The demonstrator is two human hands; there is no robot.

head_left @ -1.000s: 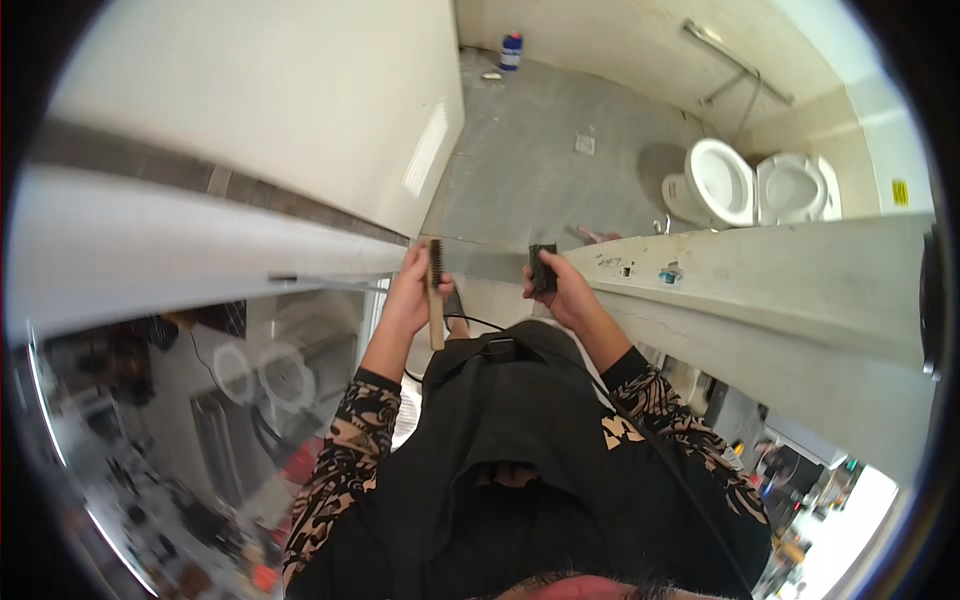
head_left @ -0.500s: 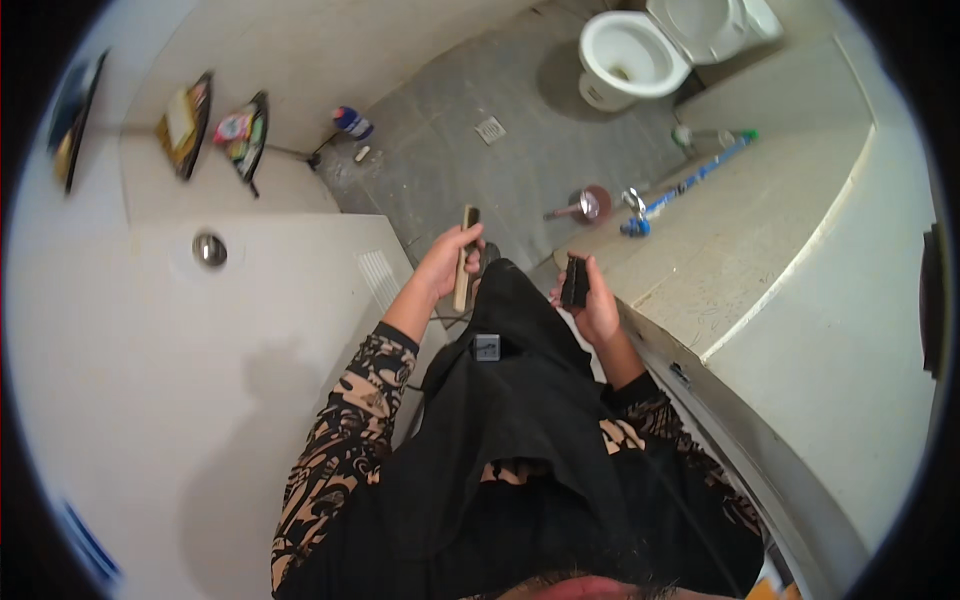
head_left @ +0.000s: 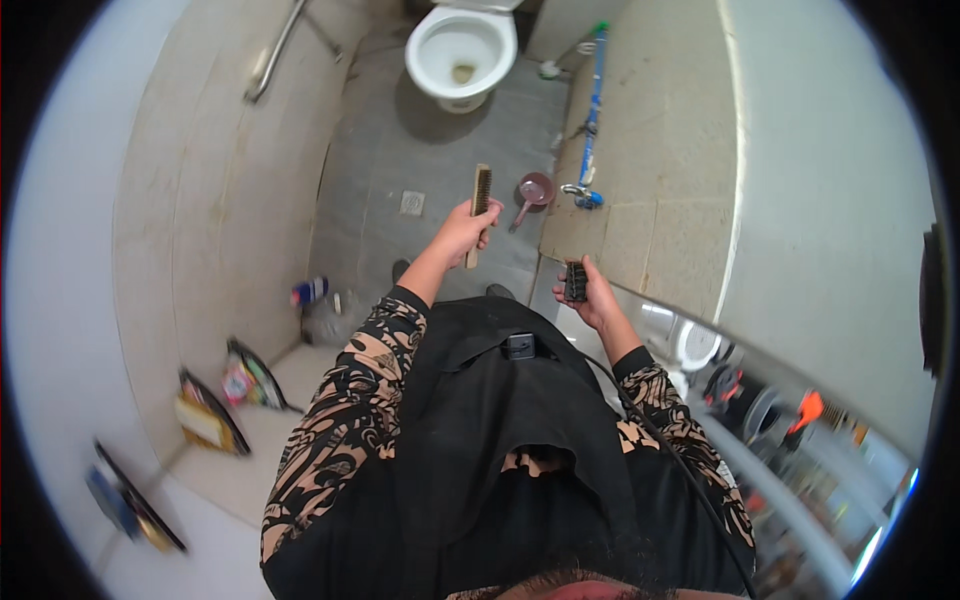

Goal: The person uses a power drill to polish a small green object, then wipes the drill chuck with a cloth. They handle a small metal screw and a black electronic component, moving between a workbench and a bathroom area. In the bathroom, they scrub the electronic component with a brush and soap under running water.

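— Grey tiled floor (head_left: 440, 150) runs ahead to a white toilet (head_left: 460, 45). Which hand leads?
— Left hand (head_left: 462, 228), fist shut on a wooden brush (head_left: 479, 205), long axis pointing at the toilet. Right hand (head_left: 590, 295) sits nearer the body, closed round a dark brush (head_left: 575, 280).
— Hidden?
— Dark brush's handle, inside the palm.

The bathroom is evenly and fairly brightly lit, with a soft shadow cast around the toilet (head_left: 461, 48) on the grey floor (head_left: 400, 160). Glare is seen on the right wall (head_left: 830, 200). Straight edges are bent by fisheye distortion, and the lower right rim is smeared by blur.
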